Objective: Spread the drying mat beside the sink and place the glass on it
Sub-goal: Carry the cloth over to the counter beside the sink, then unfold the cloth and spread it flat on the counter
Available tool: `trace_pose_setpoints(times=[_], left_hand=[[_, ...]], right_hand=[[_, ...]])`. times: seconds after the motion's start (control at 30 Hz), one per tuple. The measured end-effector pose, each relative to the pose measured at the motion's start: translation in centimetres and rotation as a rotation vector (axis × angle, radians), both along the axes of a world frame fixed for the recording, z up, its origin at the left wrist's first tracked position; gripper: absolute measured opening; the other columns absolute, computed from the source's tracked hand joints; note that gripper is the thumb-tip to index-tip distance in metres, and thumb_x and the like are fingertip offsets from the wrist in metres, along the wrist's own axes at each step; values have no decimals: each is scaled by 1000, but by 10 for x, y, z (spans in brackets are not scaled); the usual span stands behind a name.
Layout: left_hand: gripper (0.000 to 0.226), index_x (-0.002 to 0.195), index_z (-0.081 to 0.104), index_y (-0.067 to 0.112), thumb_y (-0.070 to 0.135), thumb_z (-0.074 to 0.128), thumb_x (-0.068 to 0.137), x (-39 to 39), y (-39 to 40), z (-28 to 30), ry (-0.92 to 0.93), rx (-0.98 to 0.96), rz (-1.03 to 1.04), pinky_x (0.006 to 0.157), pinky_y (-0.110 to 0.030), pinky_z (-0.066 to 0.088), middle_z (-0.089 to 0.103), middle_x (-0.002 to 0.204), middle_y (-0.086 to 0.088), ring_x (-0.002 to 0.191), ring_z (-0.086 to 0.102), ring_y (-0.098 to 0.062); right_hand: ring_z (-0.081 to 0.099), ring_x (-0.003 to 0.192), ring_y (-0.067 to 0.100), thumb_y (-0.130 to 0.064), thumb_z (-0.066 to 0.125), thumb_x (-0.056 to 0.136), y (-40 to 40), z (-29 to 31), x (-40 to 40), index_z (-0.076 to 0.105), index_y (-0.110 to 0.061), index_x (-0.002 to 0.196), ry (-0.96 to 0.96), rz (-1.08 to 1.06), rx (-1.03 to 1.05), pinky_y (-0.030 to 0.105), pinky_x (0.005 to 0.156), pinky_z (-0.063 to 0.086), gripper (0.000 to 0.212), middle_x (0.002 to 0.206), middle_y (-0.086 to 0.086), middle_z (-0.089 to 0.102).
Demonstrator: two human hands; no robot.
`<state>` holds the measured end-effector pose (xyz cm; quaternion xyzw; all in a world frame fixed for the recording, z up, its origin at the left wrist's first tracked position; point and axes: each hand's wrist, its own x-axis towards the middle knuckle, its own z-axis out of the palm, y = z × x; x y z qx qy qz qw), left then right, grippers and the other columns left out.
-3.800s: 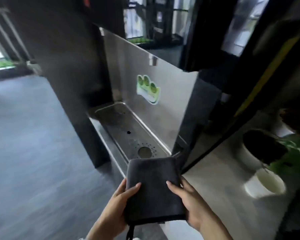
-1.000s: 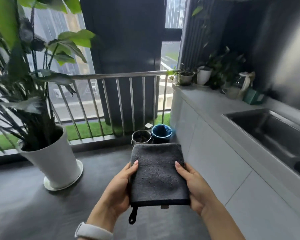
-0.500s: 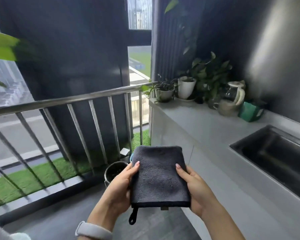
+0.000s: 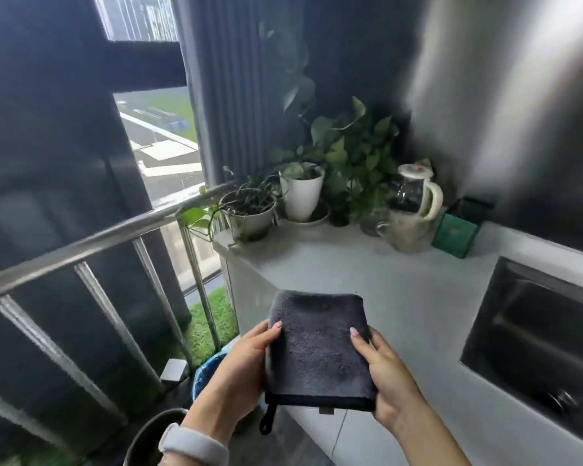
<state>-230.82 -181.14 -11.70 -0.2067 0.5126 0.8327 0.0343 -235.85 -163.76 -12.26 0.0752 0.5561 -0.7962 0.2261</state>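
Note:
I hold a folded dark grey drying mat flat in front of me, over the near edge of the pale counter. My left hand grips its left edge with the thumb on top. My right hand grips its right edge the same way. A small black loop hangs from the mat's near left corner. The steel sink is sunk into the counter to the right. A glass jug with a pale lid and handle stands at the back of the counter; I see no separate drinking glass.
Potted plants crowd the counter's far corner, with a green box beside the jug. A metal railing runs along the left. A blue bucket and a dark pot sit on the floor below my left hand.
My view has swung right and moved closer to the counter; the sink and plants now sit nearer. The mat stays folded in both hands, held the same way.

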Motion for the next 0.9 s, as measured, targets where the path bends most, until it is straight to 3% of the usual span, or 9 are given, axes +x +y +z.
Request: trace_pose_setpoints(times=[0.07,0.13,0.33,0.47,0.5,0.57,0.7,0.83,0.9], left_hand=[[24,107,63,10,15,46,91,-47,-12,-3,-10,-14,-26,84,-36,51,72,97,-8,92,65,-23],[25,110,62,11,13,44,93,-91,-21,-6,-25,-36,-72,88,-36,49,69,105,-10,98,61,-24],[26,105,66,25,18,42,95,-203,-29,-17,-91,-86,-275,67,-28,55,77,93,6,89,69,-14],[25,104,64,25,13,45,93,-254,-18,-24,-117,-186,-327,45,-16,46,74,80,5,66,63,-11],[24,104,63,22,11,47,91,-266,-15,-27,-117,-214,-342,46,-16,46,72,81,3,66,61,-11],[22,105,61,18,7,50,89,-284,-5,-33,-101,-260,-381,55,-19,48,69,89,3,74,62,-10],[17,101,62,16,10,52,89,-308,12,-43,-13,-381,-623,63,-10,47,66,100,4,85,59,-2],[26,115,60,12,17,51,91,-325,39,-51,5,-458,-867,94,-29,45,63,114,-2,106,58,-15],[30,117,58,12,23,50,91,-328,54,-57,8,-512,-971,94,-29,46,63,116,-2,108,57,-16]], right_hand=[[68,94,28,-19,54,90,-10,-6,-39,61,-17,108,-15,-51,1,51,83,54,20,104,9,71],[66,98,29,-20,55,89,-18,-10,-74,61,-17,110,-36,-107,18,49,83,55,21,106,9,69],[66,98,27,-27,58,88,-20,-12,-152,62,-26,104,-90,-265,109,41,70,59,17,111,3,67],[64,101,25,-26,58,88,-15,-19,-182,54,-27,117,-90,-403,141,45,80,56,30,114,0,64],[62,101,24,-25,57,88,-14,-22,-189,53,-27,117,-89,-445,151,45,82,55,30,113,-2,63],[61,101,22,-24,55,89,-14,-27,-200,52,-28,115,-87,-505,174,45,84,54,26,111,-4,61],[61,100,24,-19,54,90,-20,-44,-218,53,-22,114,-68,-644,330,41,85,52,24,115,5,62],[56,94,24,-12,53,90,-20,-62,-227,51,-12,119,-107,-726,545,31,75,46,29,118,15,60],[55,100,25,-10,54,90,-20,-70,-228,51,-13,122,-158,-727,558,32,82,44,32,119,13,60]])
